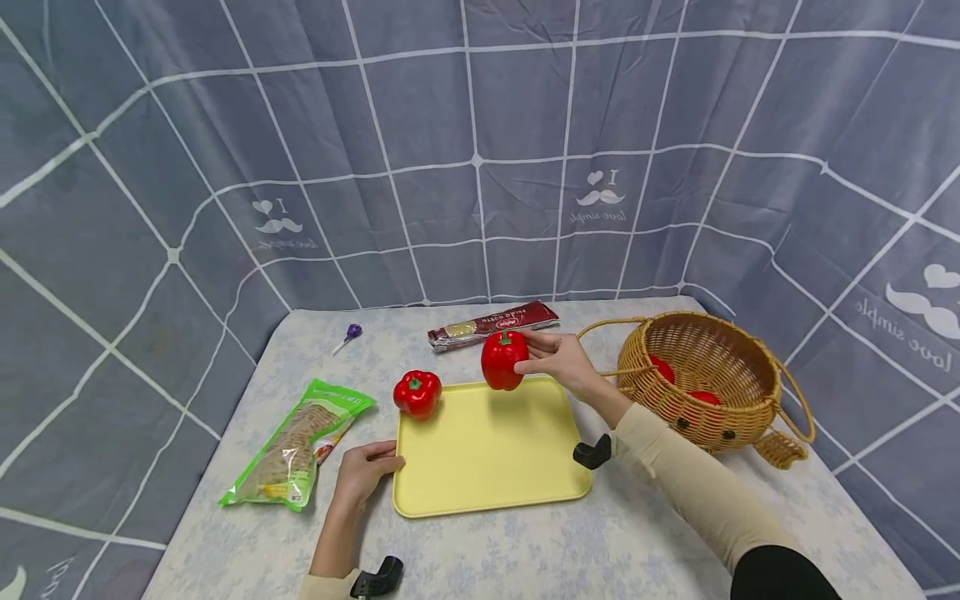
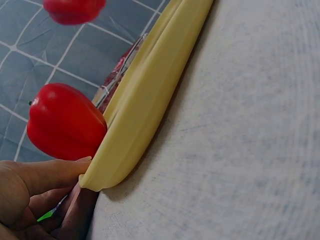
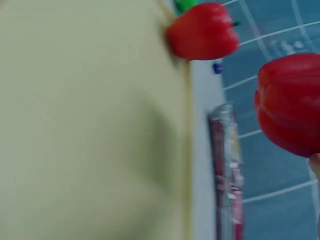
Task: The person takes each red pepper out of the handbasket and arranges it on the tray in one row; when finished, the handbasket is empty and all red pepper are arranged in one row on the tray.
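My right hand [image 1: 553, 360] grips a red bell pepper [image 1: 502, 362], held up over the far right part of a yellow tray [image 1: 487, 454]. In the right wrist view the held pepper [image 3: 292, 105] hangs above the tray, whose surface bears its shadow. A second red bell pepper [image 1: 417, 394] sits at the tray's far left corner. My left hand [image 1: 363, 475] pinches the tray's left edge between thumb and fingers. The left wrist view shows that thumb on the rim, with the second pepper [image 2: 65, 122] just beyond it.
A wicker basket [image 1: 637, 350] with red items inside stands at the right, its handle reaching toward my right wrist. Behind the tray lies a dark red packet [image 1: 491, 325]. On the left are a green-edged clear bag [image 1: 288, 450] and a purple lollipop [image 1: 352, 332].
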`<action>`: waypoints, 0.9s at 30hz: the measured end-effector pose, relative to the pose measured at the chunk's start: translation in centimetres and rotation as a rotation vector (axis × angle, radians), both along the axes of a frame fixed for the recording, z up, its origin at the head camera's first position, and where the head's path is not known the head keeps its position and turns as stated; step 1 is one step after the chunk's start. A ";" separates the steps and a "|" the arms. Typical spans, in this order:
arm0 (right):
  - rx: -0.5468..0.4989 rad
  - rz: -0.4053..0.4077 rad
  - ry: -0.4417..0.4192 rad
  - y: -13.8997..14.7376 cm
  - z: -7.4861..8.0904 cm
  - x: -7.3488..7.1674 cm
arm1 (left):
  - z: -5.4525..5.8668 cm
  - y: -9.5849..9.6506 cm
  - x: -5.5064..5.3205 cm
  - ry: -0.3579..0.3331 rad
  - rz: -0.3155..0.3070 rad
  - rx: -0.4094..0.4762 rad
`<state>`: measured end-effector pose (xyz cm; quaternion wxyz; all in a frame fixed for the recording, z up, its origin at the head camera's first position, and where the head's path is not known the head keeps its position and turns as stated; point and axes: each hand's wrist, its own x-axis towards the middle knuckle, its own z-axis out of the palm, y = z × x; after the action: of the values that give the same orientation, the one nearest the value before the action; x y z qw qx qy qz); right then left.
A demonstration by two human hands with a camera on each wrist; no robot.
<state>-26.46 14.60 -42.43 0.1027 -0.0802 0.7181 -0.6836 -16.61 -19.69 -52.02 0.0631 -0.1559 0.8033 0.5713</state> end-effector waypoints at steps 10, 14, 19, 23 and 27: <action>-0.036 -0.016 0.010 -4.1 -4.5 -1.3 | 0.1 0.1 0.0 0.001 0.007 0.012; -0.025 -0.028 0.006 -5.5 -5.5 -1.4 | 0.0 0.0 0.1 -0.002 0.007 0.008; -0.021 0.003 0.018 -6.7 -6.6 -1.4 | 0.0 -0.2 0.2 0.006 0.006 -0.003; -0.065 0.027 0.014 -6.9 -7.8 -1.2 | -0.1 -0.2 0.1 0.015 0.018 0.000; -0.029 0.037 0.005 -6.8 -8.6 -1.1 | -0.4 -0.1 0.0 0.031 0.018 0.006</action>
<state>-27.56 7.78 -51.01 0.1123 -0.0964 0.7069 -0.6917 -16.60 -19.80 -52.41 0.0463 -0.1541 0.8010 0.5767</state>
